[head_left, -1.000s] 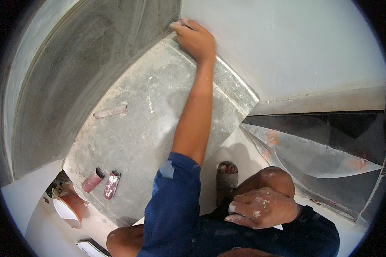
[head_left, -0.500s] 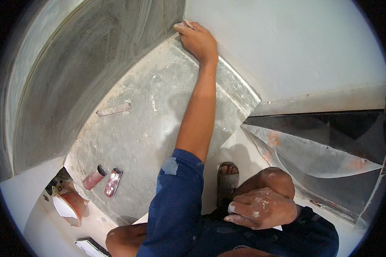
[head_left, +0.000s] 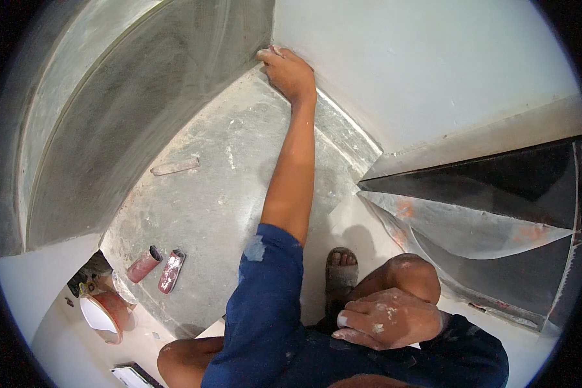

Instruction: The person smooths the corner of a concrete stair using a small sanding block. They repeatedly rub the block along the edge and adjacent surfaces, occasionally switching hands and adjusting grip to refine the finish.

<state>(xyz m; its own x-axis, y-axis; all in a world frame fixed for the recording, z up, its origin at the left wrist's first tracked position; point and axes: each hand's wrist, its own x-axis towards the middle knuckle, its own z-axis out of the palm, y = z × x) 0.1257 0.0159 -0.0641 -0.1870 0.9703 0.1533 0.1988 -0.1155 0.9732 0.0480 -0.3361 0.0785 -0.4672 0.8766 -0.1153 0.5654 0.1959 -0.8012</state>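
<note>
My left hand [head_left: 291, 76] is stretched far forward into the corner where the grey, chalky panel [head_left: 155, 97] meets the white wall [head_left: 420, 71]. Its fingers are curled round something small, mostly hidden, against the base of the corner. My right hand [head_left: 388, 318] rests by my bent right knee, fingers loosely curled together, with whitish dust on its back and a white fingertip. Nothing shows in it, though its underside is hidden. On the dusty grey board [head_left: 213, 194] lie two dark-red hollow tubes [head_left: 143, 264] [head_left: 171, 271] and a narrow, dusty flat strip [head_left: 175, 166].
An orange-red bucket [head_left: 113, 313] with a white inside stands at lower left, and a dark-edged white rectangular thing [head_left: 136, 375] lies below it. To the right, a translucent plastic sheet [head_left: 472, 223] hangs over black panels [head_left: 524, 178]. My sandalled foot [head_left: 341, 271] stands beside the board.
The whole view has shifted slightly. My left hand stays in the corner, now a little lower in the picture. My right hand keeps its place by the knee.
</note>
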